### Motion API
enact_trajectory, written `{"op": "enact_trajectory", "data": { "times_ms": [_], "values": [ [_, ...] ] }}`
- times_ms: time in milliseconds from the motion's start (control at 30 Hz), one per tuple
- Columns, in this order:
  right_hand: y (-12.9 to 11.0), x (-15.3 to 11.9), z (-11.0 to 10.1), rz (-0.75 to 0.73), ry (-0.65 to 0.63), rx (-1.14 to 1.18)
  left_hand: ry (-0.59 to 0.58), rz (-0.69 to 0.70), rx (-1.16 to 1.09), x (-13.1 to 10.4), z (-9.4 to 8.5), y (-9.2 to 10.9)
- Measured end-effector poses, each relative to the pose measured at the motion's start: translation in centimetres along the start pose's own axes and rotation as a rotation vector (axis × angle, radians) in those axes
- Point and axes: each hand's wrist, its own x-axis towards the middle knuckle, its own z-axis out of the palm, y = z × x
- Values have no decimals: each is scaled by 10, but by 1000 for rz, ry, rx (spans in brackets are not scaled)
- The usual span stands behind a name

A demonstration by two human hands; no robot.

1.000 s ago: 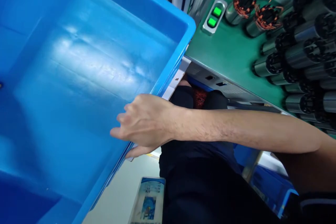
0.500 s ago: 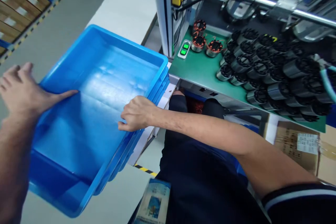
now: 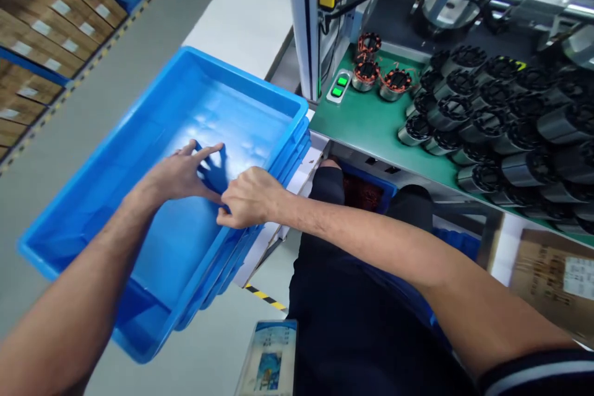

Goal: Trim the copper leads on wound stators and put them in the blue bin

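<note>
A blue plastic crate tops a stack of similar crates beside me, its smooth bottom showing. Over its inside, my left hand is open, fingers spread, with the thumb reaching to the fingers of my right hand. My right hand is closed at the crate's near right rim, knuckles up. Whatever its fingers may hold is hidden. A shadow of the left hand falls on the crate bottom.
To the right, a green worktop bears several dark-topped metal stators and three copper-wound stators. A green-lit switch sits near an upright post. A white table stands behind the crates; cardboard boxes line the far left.
My left hand has moved right, from the crate's far left side to beside my right hand. The right hand stays closed at the rim. The view has shifted slightly.
</note>
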Motion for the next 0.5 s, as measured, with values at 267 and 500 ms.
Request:
{"op": "enact_trajectory", "data": {
  "times_ms": [267,500],
  "values": [
    [-7,-45,-6,-138,210,345,8,74,-36,-7,-8,11],
    [3,-257,-53,71,52,591,131,143,-154,-72,-20,7]
  ]
}}
